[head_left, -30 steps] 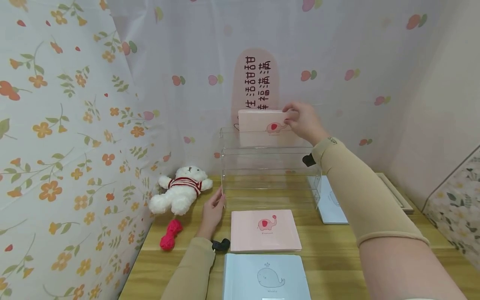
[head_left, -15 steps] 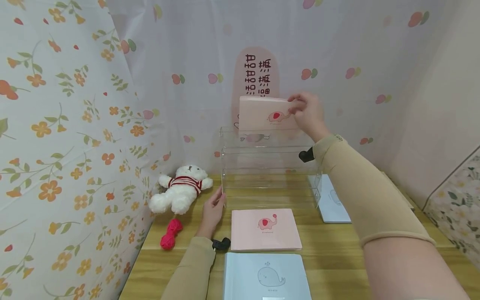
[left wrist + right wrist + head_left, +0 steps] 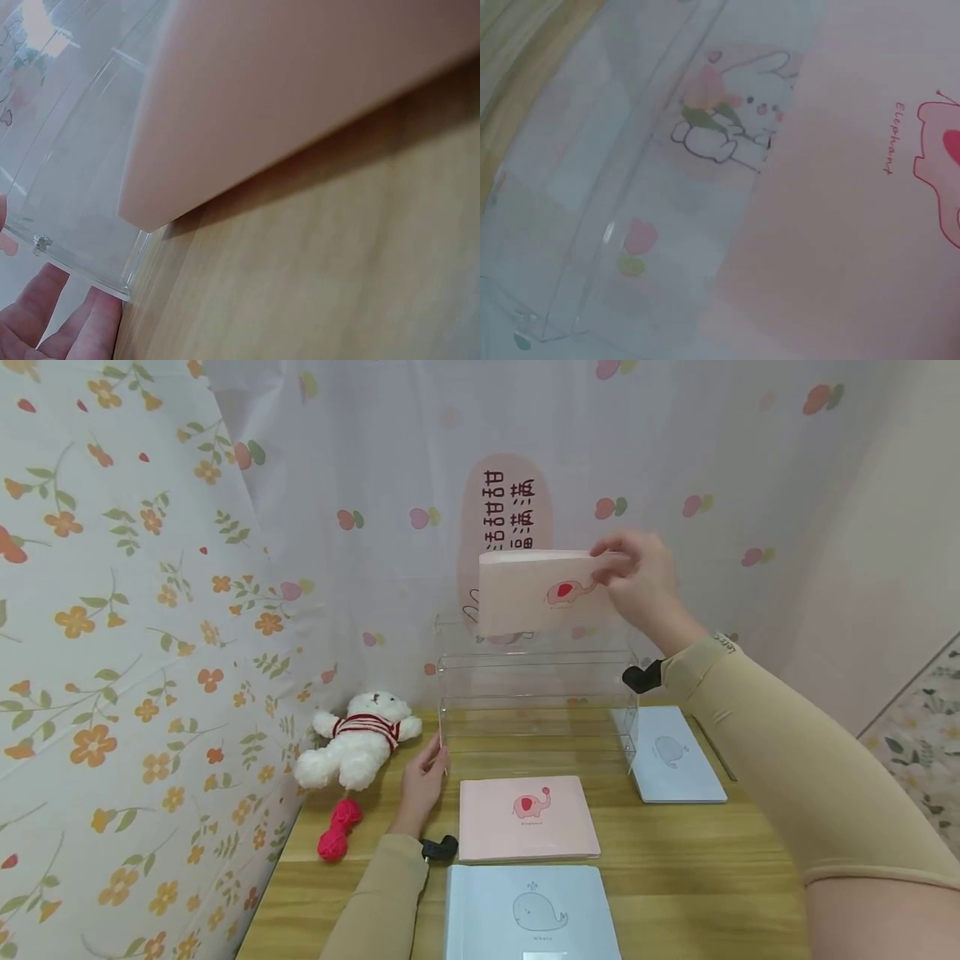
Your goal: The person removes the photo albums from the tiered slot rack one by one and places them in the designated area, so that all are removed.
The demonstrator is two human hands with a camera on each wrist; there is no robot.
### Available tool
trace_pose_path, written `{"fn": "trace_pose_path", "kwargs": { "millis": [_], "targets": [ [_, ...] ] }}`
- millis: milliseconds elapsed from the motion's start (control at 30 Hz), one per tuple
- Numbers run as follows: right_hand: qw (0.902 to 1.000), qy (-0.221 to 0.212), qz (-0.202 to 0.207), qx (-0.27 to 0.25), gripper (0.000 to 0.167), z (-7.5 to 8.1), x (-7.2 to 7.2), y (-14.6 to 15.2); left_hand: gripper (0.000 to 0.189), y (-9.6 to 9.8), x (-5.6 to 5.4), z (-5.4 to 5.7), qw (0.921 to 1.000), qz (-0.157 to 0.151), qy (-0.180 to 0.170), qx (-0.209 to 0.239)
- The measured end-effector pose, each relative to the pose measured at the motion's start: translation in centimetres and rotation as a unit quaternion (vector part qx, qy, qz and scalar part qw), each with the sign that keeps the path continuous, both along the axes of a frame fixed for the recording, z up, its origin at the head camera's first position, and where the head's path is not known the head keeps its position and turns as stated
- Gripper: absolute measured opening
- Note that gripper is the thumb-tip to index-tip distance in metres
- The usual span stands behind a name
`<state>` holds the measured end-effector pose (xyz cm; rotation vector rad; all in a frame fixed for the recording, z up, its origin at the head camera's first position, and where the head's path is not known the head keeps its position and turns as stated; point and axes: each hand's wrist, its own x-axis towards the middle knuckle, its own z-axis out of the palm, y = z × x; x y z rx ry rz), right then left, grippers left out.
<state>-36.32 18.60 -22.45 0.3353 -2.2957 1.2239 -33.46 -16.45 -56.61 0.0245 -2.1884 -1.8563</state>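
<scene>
A pink booklet [image 3: 525, 589] with an elephant drawing is raised over the top of a clear acrylic tiered rack [image 3: 536, 696]. My right hand [image 3: 641, 577] pinches its upper right corner, fingers and thumb over the edge. In the right wrist view the booklet [image 3: 840, 195] fills the right side, with the rack's clear panel left of it. My left hand [image 3: 422, 785] touches the rack's left side low down, near the table. The left wrist view shows extended fingers [image 3: 94, 330] against the clear side panel [image 3: 79, 225].
A second pink elephant booklet [image 3: 529, 835] lies before the rack, and a blue whale book [image 3: 487, 918] is nearer me. Another blue booklet [image 3: 678, 772] lies right of the rack. A white teddy bear [image 3: 360, 760] and a pinkish-red yarn bundle [image 3: 340, 829] are at left.
My right hand has lifted the pink booklet up out of the rack's top tier and shifted it slightly right, tilting it. My left hand has stayed at the rack's side.
</scene>
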Motion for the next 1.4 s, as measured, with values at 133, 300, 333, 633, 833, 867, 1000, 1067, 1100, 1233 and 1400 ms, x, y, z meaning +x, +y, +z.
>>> {"fn": "trace_pose_path", "kwargs": {
  "millis": [133, 300, 333, 633, 833, 867, 1000, 1067, 1100, 1233, 1400],
  "targets": [
    [0.9984, 0.002, 0.012, 0.056, 0.029, -0.9, 1.6, 0.5, 0.045, -0.2, 0.0, -0.2, 1.0, 0.006, -0.003, -0.002],
    [0.9933, -0.02, 0.03, 0.11, 0.026, -3.2, 3.7, 1.3, 0.046, -0.3, 0.2, -0.4, 1.0, 0.004, 0.0, -0.004],
    [0.9919, -0.029, 0.033, 0.119, 0.025, -3.7, 4.1, 1.6, 0.046, -0.3, 0.2, -0.4, 1.0, 0.004, 0.001, -0.004],
    [0.9763, -0.123, 0.071, 0.163, 0.023, -8.9, 7.4, 5.6, 0.045, -0.1, 0.2, -0.6, 0.9999, 0.006, -0.003, -0.008],
    [0.9612, -0.172, 0.099, 0.191, 0.022, -11.7, 9.1, 8.5, 0.044, 0.0, 0.2, 0.0, 0.9999, 0.007, -0.008, -0.007],
    [0.9585, -0.18, 0.106, 0.194, 0.021, -12.2, 9.3, 9.0, 0.044, 0.0, 0.3, 0.1, 1.0, 0.006, -0.005, -0.006],
    [0.9502, -0.203, 0.12, 0.204, 0.022, -14.3, 10.1, 10.9, 0.044, -0.1, 0.4, 0.3, 1.0, 0.003, -0.005, -0.004],
    [0.9473, -0.214, 0.126, 0.202, 0.023, -15.5, 10.4, 11.8, 0.044, -0.1, 0.5, 0.4, 0.9999, 0.002, -0.006, -0.008],
    [0.9461, -0.22, 0.127, 0.202, 0.024, -16.0, 10.6, 12.2, 0.045, -0.1, 0.5, 0.4, 0.9999, 0.001, -0.009, -0.008],
    [0.9422, -0.237, 0.136, 0.194, 0.025, -17.7, 11.3, 13.6, 0.046, -0.2, 0.5, 0.4, 0.9998, 0.003, -0.006, -0.018],
    [0.9391, -0.242, 0.142, 0.198, 0.026, -19.0, 11.8, 14.9, 0.046, -0.2, 0.3, 0.1, 0.9996, 0.007, -0.008, -0.025]
  ]
}}
